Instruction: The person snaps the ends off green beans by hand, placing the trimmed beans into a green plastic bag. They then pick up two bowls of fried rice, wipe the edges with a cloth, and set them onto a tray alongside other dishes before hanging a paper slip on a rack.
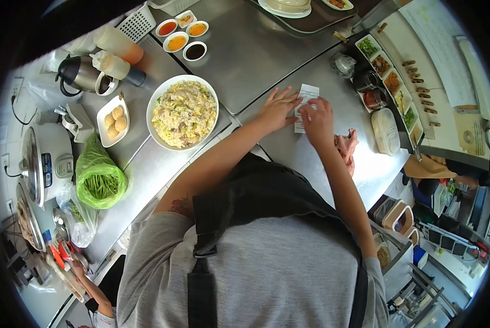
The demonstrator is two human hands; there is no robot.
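Observation:
A narrow white printed paper slip lies on the steel counter, partly covered by my hands. My left hand lies flat beside it with fingers spread, the fingertips at the slip's left edge. Over the slip's lower right part, my right hand is curled, with bent fingers and thumb closed against the paper. A crumpled pinkish cloth-like piece sits just right of my right wrist. To the left of my left arm stands a large white bowl of fried rice.
Small sauce dishes and a plate of round balls stand at the left, near a green bag of vegetables. A topping tray and lidded tub line the right. Another person's arm shows lower left.

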